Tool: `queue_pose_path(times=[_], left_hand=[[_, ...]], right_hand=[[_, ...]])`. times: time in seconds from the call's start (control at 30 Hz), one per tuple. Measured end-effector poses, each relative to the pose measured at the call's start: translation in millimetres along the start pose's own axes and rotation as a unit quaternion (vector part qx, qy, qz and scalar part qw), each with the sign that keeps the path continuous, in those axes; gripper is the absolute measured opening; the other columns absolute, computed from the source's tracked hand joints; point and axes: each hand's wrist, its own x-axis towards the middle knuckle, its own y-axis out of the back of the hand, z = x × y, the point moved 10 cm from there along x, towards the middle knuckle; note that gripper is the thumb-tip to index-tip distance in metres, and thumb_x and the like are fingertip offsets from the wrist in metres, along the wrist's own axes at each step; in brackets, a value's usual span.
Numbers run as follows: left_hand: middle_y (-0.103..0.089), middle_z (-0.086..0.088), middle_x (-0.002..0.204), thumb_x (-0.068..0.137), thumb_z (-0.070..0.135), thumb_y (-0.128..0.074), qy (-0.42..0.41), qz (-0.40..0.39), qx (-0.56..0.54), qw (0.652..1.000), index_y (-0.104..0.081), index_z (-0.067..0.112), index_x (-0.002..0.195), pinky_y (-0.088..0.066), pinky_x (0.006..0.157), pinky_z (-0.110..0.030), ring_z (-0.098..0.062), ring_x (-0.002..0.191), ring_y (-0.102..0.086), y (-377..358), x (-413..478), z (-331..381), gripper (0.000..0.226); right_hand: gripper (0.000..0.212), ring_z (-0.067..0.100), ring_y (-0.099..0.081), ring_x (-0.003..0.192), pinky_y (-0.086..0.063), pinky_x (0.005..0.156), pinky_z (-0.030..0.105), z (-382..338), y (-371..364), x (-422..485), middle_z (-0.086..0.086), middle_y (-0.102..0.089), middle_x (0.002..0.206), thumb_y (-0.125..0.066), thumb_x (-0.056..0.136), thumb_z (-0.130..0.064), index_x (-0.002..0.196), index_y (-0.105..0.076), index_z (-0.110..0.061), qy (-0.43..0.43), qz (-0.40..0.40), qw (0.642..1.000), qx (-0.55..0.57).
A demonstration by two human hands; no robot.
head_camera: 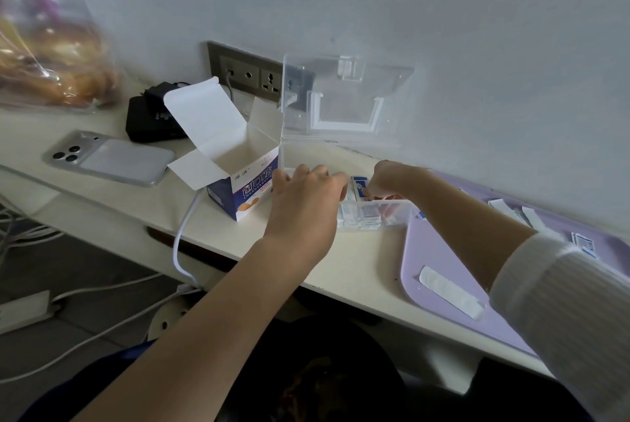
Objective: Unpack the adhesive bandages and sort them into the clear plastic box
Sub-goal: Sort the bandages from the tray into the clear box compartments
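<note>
The clear plastic box (392, 213) sits on the cream desk with its lid (344, 97) standing open against the wall. Wrapped bandages (358, 189) stand packed inside it. My left hand (306, 193) rests over the box's left end, fingers curled over its near wall and touching the bandages. My right hand (388, 179) reaches into the box from the right and pinches bandages there. The blue and white bandage carton (238, 189) stands open to the left of the box, its inside looking empty. Loose bandages (450, 288) lie on a lilac tray (439, 244) at right.
A phone (109, 159) lies face down at left, beside a black charger block (150, 118). A wall socket panel (249, 73) is behind the carton. A white cable (180, 234) hangs over the desk's front edge. A bag of bread (51, 56) sits far left.
</note>
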Motion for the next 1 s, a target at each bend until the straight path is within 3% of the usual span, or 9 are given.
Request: queue_pose_path(times=[0.07, 0.13, 0.27, 0.33, 0.47, 0.6, 0.77, 0.87, 1.0], left_hand=[[-0.056, 0.004, 0.102, 0.088, 0.004, -0.052, -0.001, 0.001, 0.000, 1.000, -0.054, 0.026, 0.101, -0.030, 0.086, -0.036, -0.019, 0.099, -0.047, -0.3, -0.1, -0.3, 0.026], [-0.056, 0.004, 0.102, 0.088, 0.003, -0.052, -0.001, 0.002, -0.002, 1.000, -0.054, 0.026, 0.100, -0.030, 0.086, -0.036, -0.019, 0.099, -0.047, -0.5, -0.1, -0.6, 0.026], [-0.057, 0.004, 0.102, 0.089, 0.005, -0.052, -0.002, 0.001, -0.003, 1.000, -0.054, 0.027, 0.101, -0.032, 0.088, -0.037, -0.019, 0.100, -0.047, -0.5, 0.4, -0.4, 0.024], [-0.058, 0.005, 0.102, 0.089, 0.005, -0.052, -0.002, 0.001, 0.002, 1.000, -0.054, 0.027, 0.100, -0.032, 0.088, -0.037, -0.019, 0.099, -0.047, -0.9, 0.7, -0.7, 0.024], [-0.057, 0.005, 0.103, 0.092, 0.010, -0.047, -0.005, 0.002, 0.022, 1.000, -0.054, 0.026, 0.100, -0.030, 0.086, -0.038, -0.020, 0.100, -0.048, -1.6, 0.4, 1.2, 0.019], [-0.056, 0.004, 0.110, 0.094, 0.019, -0.045, -0.013, 0.011, 0.048, 0.999, -0.051, 0.025, 0.112, -0.031, 0.088, -0.039, -0.021, 0.104, -0.048, -2.0, -1.3, 9.7, 0.019], [-0.060, -0.002, 0.091, 0.083, 0.008, -0.059, -0.089, 0.076, 0.026, 0.993, -0.059, 0.017, 0.099, -0.038, 0.078, -0.040, -0.027, 0.086, -0.058, 1.6, -11.6, 45.8, 0.019], [-0.061, -0.003, 0.081, 0.074, 0.002, -0.067, -0.152, 0.072, -0.013, 0.986, -0.061, 0.014, 0.086, -0.045, 0.067, -0.040, -0.028, 0.073, -0.060, -11.7, -20.7, 71.0, 0.018], [-0.061, 0.000, 0.083, 0.073, 0.000, -0.067, -0.216, -0.002, -0.022, 0.976, -0.062, 0.015, 0.087, -0.045, 0.070, -0.035, -0.024, 0.074, -0.060, -44.1, -31.9, 102.0, 0.021]], right_hand=[[0.024, 0.015, -0.052, 0.065, -0.033, 0.050, 0.020, -0.4, 3.1, -1.1, 0.002, -0.051, 0.071, -0.047, 0.093, -0.013, 0.112, -0.058, -0.003, 0.004, 0.017, 1.000, -0.004], [0.027, 0.013, -0.048, 0.063, -0.033, 0.049, 0.019, 0.8, 4.2, 1.7, 0.002, -0.051, 0.073, -0.049, 0.093, -0.014, 0.115, -0.057, -0.001, 0.006, 0.019, 1.000, 0.009], [0.011, 0.015, -0.048, 0.062, -0.033, 0.049, 0.018, 1.1, 7.4, 1.0, 0.003, -0.051, 0.073, -0.052, 0.092, -0.015, 0.087, -0.054, -0.006, 0.011, 0.023, 1.000, 0.006], [0.025, 0.012, -0.043, 0.053, -0.034, 0.048, 0.019, 3.4, 11.3, 0.6, 0.002, -0.047, 0.065, -0.050, 0.093, -0.015, 0.069, -0.043, -0.009, 0.009, 0.036, 0.999, 0.007], [0.025, 0.023, -0.059, 0.068, -0.048, 0.062, 0.028, 1.6, 21.5, -5.7, 0.012, -0.067, 0.090, -0.042, 0.094, -0.015, 0.078, -0.056, -0.002, 0.054, 0.062, 0.994, 0.072], [0.026, 0.028, -0.057, 0.099, -0.043, 0.078, 0.031, 13.6, 54.1, -47.9, 0.006, -0.066, 0.107, -0.040, 0.095, -0.023, 0.110, -0.059, -0.012, 0.105, 0.239, 0.959, 0.109], [0.025, 0.027, -0.051, 0.100, -0.038, 0.077, 0.032, 66.1, 65.7, -114.2, 0.006, -0.063, 0.103, -0.043, 0.094, -0.011, 0.117, -0.052, -0.011, 0.149, 0.446, 0.866, 0.169], [0.022, 0.023, -0.050, 0.101, -0.034, 0.075, 0.027, 116.1, 38.0, -107.8, 0.004, -0.058, 0.104, -0.045, 0.093, -0.011, 0.115, -0.050, -0.011, 0.102, 0.406, 0.884, 0.208], [0.041, 0.030, -0.038, 0.124, -0.026, 0.100, 0.031, 160.2, -8.3, -78.9, 0.014, -0.044, 0.130, -0.048, 0.095, -0.024, 0.130, -0.039, -0.005, 0.033, 0.259, 0.952, 0.161]])
